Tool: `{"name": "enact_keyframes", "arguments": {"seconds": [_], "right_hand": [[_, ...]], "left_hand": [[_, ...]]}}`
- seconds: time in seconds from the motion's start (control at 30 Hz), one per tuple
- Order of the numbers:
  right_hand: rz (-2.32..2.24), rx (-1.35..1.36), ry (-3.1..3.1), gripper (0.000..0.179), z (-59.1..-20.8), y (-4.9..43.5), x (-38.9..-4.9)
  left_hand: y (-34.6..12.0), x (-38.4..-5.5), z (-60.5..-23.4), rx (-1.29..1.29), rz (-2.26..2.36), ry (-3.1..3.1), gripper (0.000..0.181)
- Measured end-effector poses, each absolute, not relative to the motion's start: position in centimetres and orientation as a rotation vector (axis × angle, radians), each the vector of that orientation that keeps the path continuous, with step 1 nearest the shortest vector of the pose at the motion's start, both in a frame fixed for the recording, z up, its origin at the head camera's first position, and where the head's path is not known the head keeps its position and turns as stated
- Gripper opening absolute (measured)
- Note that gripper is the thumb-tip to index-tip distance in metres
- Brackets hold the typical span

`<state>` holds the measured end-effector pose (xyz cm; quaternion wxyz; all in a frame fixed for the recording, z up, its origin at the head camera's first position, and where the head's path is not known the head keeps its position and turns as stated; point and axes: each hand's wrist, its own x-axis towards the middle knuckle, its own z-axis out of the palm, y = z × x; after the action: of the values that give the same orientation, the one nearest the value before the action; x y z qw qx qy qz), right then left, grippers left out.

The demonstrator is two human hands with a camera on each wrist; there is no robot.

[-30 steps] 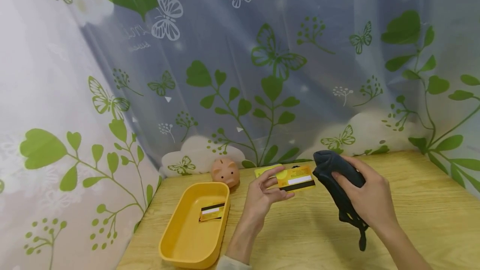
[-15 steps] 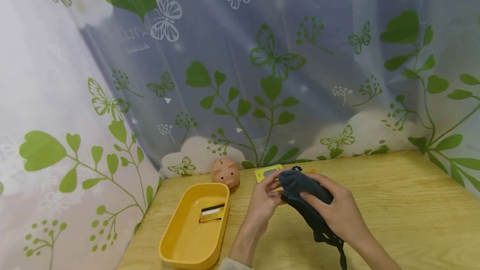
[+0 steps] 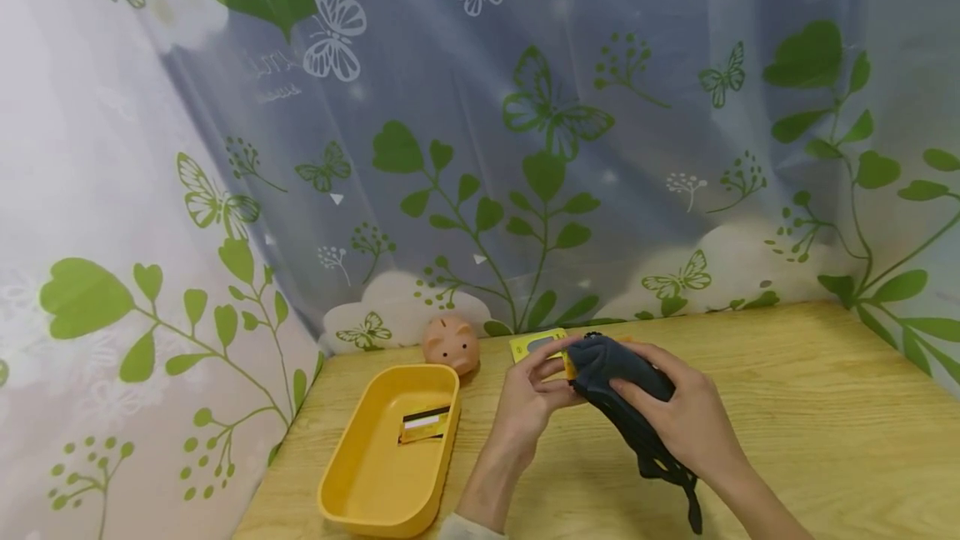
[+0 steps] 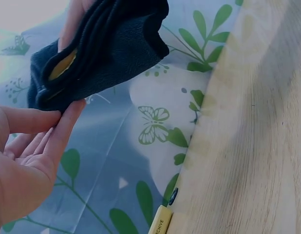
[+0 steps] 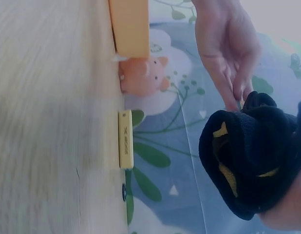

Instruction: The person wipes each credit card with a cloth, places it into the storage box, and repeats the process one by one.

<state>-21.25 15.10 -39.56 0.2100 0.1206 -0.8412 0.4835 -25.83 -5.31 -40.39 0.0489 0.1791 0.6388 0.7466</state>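
A dark blue, soft cloth pouch with dangling cords is held tilted in my right hand, thumb on top. My left hand meets its left end, pinching a yellow card; just a sliver of that card shows, the rest hidden by the pouch. From the left wrist, thumb and fingers are seen close against the edge of the cloth, and a bit of yellow shows in a fold. Yellow patches also appear inside the pouch's far opening in the right wrist view.
Left of the hands stands a yellow tray with cards lying in it. Behind it are a pink piggy bank and a flat yellow box. A small dark beaded thing lies near the box. A patterned curtain hangs behind the table.
The right hand has brought the pouch leftward to the left hand, and it now covers most of the yellow card that was in full view. Since half a second ago, both shifted slightly right.
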Motion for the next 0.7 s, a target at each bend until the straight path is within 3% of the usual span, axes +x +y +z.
{"name": "enact_keyframes", "arguments": {"seconds": [0.23,0.7], "right_hand": [[1.289,0.292,-2.314,0.048,-39.3,16.5,-21.7],[1.204,0.207,-2.259,0.051,-38.8,18.9,-22.0]], "left_hand": [[-5.5,-26.0,-40.3,0.541,2.323,1.839,0.066],[-5.9,-26.1,-40.3,0.479,2.381,1.778,0.065]]}}
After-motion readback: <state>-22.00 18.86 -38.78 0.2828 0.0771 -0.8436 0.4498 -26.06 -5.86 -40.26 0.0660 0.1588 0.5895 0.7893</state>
